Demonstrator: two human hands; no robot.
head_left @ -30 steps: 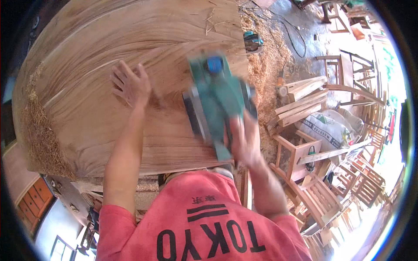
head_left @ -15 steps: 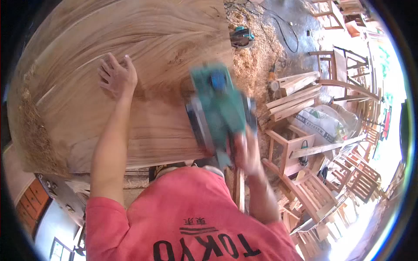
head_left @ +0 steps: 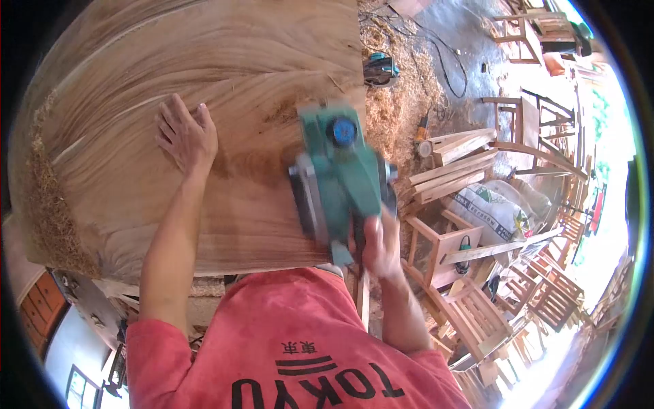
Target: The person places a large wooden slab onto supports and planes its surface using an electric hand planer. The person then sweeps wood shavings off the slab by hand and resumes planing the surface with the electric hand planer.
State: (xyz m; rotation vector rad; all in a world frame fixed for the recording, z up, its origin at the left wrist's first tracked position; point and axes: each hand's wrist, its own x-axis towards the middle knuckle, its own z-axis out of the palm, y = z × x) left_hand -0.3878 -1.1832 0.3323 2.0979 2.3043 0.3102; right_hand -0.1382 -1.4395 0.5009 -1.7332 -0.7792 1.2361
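Observation:
A green electric planer (head_left: pixel 340 170) with a blue knob rests on a broad wooden slab (head_left: pixel 252 225), close to its right edge. My right hand (head_left: pixel 379 242) is wrapped round the planer's rear handle. To the left, my left hand (head_left: pixel 187 136) lies flat on the slab with its fingers spread, holding nothing. Swirling grain runs across the slab, and a darker dusty patch shows between my left hand and the planer. The planer's underside is hidden.
Wood shavings (head_left: pixel 402 88) cover the floor beyond the slab, near a second power tool (head_left: pixel 380 69) and cables. Stacked timber (head_left: pixel 453 167), a white sack (head_left: pixel 487 211), an angle grinder (head_left: pixel 422 140) and wooden chairs (head_left: pixel 477 317) stand to the right. More shavings (head_left: pixel 54 218) line the slab's left edge.
The planer and my right hand have shifted slightly in view, with the planer less blurred now. My left hand stays spread on the slab. The head view has moved a little.

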